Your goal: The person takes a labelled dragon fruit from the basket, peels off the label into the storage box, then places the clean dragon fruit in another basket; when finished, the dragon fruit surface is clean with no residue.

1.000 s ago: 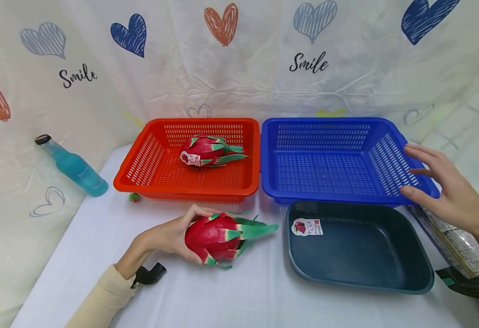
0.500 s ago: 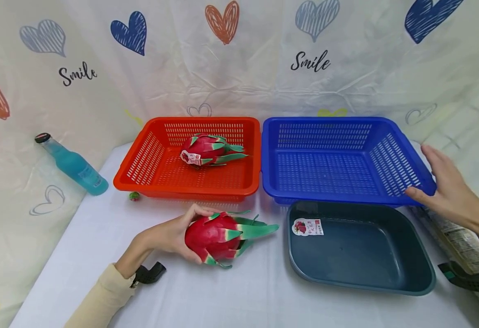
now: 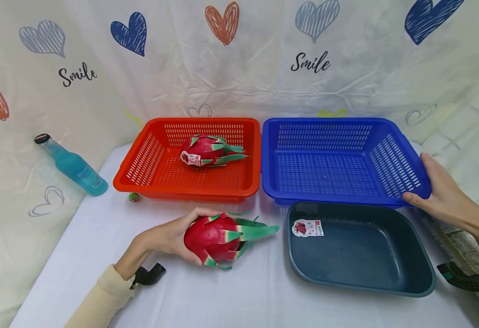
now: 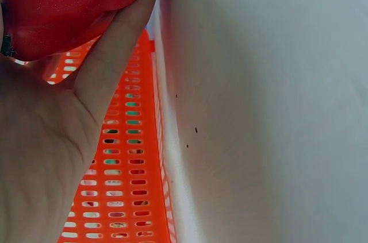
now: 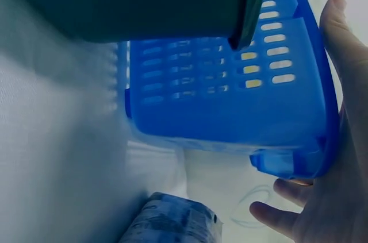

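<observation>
1. Red basket [image 3: 190, 194], blue basket [image 3: 321, 173] — smooth, glossy plastic.
2. Dark teal tub [image 3: 354, 250]: smooth plastic, soft sheen.
3. Nearer dragon fruit [image 3: 212, 237]: smooth skin, waxy gloss — finely speckled up close.
4. White tablecloth [image 3: 255, 291]: matt fabric.

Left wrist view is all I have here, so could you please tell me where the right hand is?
Observer: The right hand is at the blue basket's right end, thumb by its near corner.
Operator: Thank you. What is inside the red basket, please?
Observer: One dragon fruit lies in it, its leaves toward the right.
Operator: And what is to the right of the held fruit, if I may ask?
Observer: A dark tray; the leaf tips stop just short of it.
</observation>
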`<state>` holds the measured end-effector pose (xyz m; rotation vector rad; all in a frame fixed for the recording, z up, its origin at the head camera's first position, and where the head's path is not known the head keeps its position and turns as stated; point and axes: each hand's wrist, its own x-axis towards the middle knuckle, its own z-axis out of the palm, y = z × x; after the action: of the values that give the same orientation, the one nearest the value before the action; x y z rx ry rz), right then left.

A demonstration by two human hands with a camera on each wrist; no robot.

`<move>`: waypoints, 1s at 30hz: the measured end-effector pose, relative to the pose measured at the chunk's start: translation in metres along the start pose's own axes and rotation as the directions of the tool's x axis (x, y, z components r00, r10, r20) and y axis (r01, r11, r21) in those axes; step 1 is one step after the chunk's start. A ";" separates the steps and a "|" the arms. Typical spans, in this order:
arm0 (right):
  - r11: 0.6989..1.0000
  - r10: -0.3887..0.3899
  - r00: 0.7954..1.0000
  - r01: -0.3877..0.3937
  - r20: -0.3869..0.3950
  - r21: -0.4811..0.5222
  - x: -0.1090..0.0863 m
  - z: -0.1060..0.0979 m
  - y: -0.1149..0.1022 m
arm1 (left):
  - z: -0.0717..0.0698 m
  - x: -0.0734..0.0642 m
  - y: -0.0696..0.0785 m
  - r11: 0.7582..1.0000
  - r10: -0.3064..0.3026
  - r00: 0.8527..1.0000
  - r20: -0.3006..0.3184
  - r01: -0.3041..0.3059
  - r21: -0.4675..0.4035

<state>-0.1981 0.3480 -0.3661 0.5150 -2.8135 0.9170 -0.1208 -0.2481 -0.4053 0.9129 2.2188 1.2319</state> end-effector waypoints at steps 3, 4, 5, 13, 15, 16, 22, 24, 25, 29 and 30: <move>0.999 0.033 0.999 -0.033 0.026 -0.005 -0.001 0.001 0.001 | 0.000 0.000 0.001 1.000 -0.001 1.000 0.003 0.001 0.001; 0.999 0.038 0.999 -0.038 0.031 -0.004 -0.001 0.001 0.002 | 0.000 0.001 0.001 1.000 -0.001 1.000 0.004 0.001 0.001; 0.999 0.045 0.998 -0.045 0.039 -0.004 -0.001 0.001 0.003 | 0.001 0.001 0.001 1.000 0.003 1.000 0.006 -0.003 0.005; 0.988 0.118 0.990 -0.109 0.082 -0.109 -0.006 0.003 0.005 | 0.000 0.002 0.001 0.996 0.025 1.000 0.015 -0.026 0.084; 0.985 0.131 0.988 -0.120 0.085 -0.120 -0.006 0.003 0.005 | 0.000 0.002 0.001 0.995 0.018 1.000 0.013 -0.019 0.100; 0.984 0.136 0.987 -0.125 0.085 -0.126 -0.006 0.003 0.004 | 0.000 0.002 0.001 0.994 0.015 1.000 0.013 -0.016 0.106; 0.980 0.153 0.984 -0.140 0.086 -0.143 -0.005 0.003 0.001 | 0.000 0.001 0.002 0.993 0.017 1.000 0.003 -0.017 0.115; 0.980 0.154 0.984 -0.140 0.086 -0.143 -0.004 0.003 0.000 | 0.000 0.001 0.003 0.994 0.017 1.000 -0.002 -0.017 0.112; 0.979 0.155 0.984 -0.141 0.086 -0.144 -0.004 0.003 0.000 | 0.001 0.001 0.003 0.993 0.019 1.000 -0.005 -0.018 0.114; 0.978 0.165 0.983 -0.152 0.085 -0.147 -0.003 0.003 -0.001 | 0.001 0.001 0.003 0.990 0.039 0.999 -0.019 -0.036 0.135; 0.977 0.170 0.982 -0.156 0.084 -0.145 -0.003 0.004 -0.002 | 0.001 0.001 0.003 0.988 0.050 0.999 -0.022 -0.046 0.144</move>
<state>-0.1953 0.3454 -0.3689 0.3214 -3.0161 0.7343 -0.1198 -0.2464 -0.4035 1.0165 2.3431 1.1212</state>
